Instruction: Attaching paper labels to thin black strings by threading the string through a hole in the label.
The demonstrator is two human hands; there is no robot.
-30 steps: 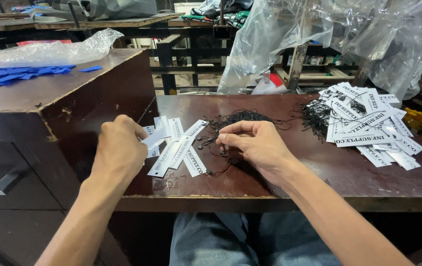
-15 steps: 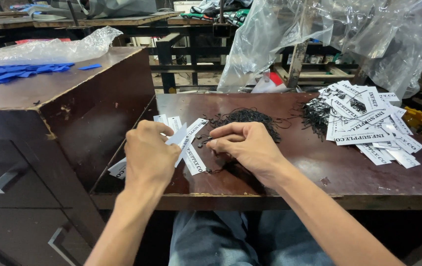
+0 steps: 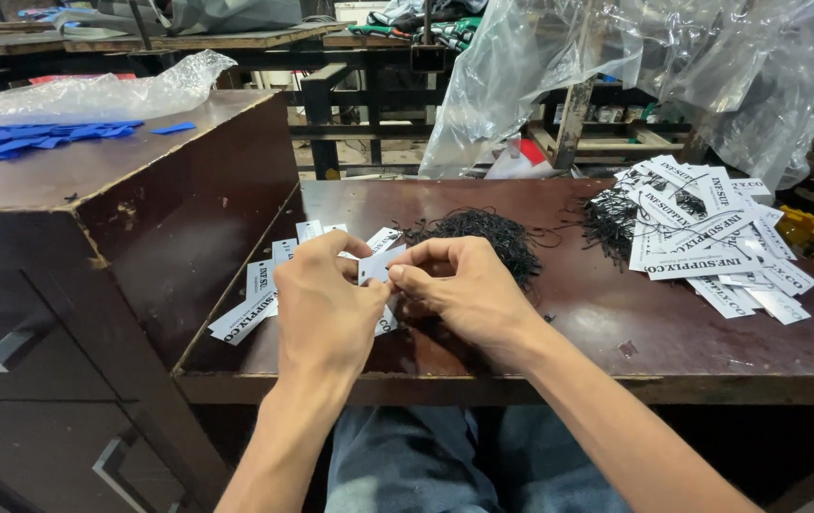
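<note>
Loose white paper tags (image 3: pixel 257 302) fan out at the table's left edge. Our left hand (image 3: pixel 326 309) and right hand (image 3: pixel 464 285) both pinch one white tag (image 3: pixel 375 265) between fingertips, above the table (image 3: pixel 616 332). Black string pile (image 3: pixel 483 233), then strung tag heap (image 3: pixel 701 237) at right.

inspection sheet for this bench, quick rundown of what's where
surface: dark brown wooden table, scuffed, bare at the near right.
job's things: a white paper tag pinched between both hands; loose white tags fanned out under the left hand; a pile of black strings just behind the hands.
clutter: a heap of strung white tags at the far right.
grippers: left hand and right hand meet at the tag, fingers closed on it.
cables: nothing seen.
surroundings: brown cabinet at left with blue pieces on top; clear plastic sheeting behind.
</note>
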